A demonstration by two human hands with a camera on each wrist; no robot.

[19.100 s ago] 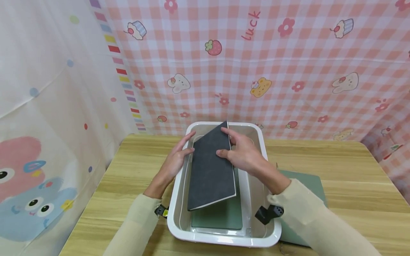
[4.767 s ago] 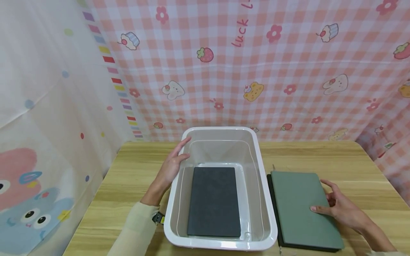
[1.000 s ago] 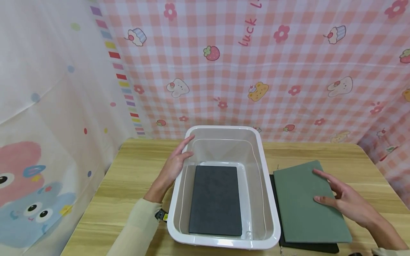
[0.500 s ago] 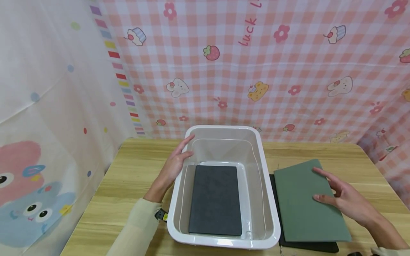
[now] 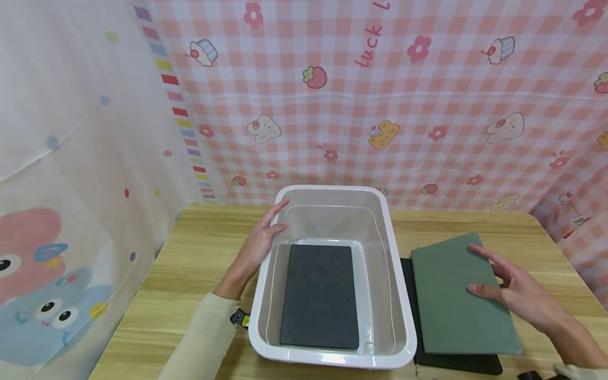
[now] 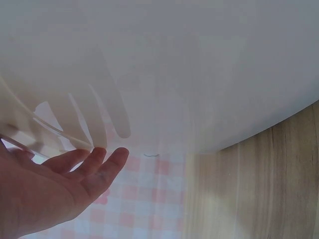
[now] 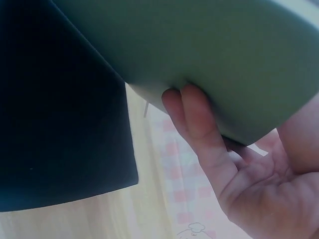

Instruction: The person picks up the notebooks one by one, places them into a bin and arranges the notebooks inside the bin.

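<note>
While the right hand point(image 5: 524, 298) pinches a green book point(image 5: 453, 306), the left hand point(image 5: 256, 247) touches the bin point(image 5: 332, 359).
The left thumb and fingers are apart; a gray book point(image 5: 320, 296) lies inside.

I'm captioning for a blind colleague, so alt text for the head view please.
A person's right hand holds a tilted green book over a black book on a wooden table; the left hand touches a white bin with a dark gray book inside. Pink checked cloth hangs behind.
</note>
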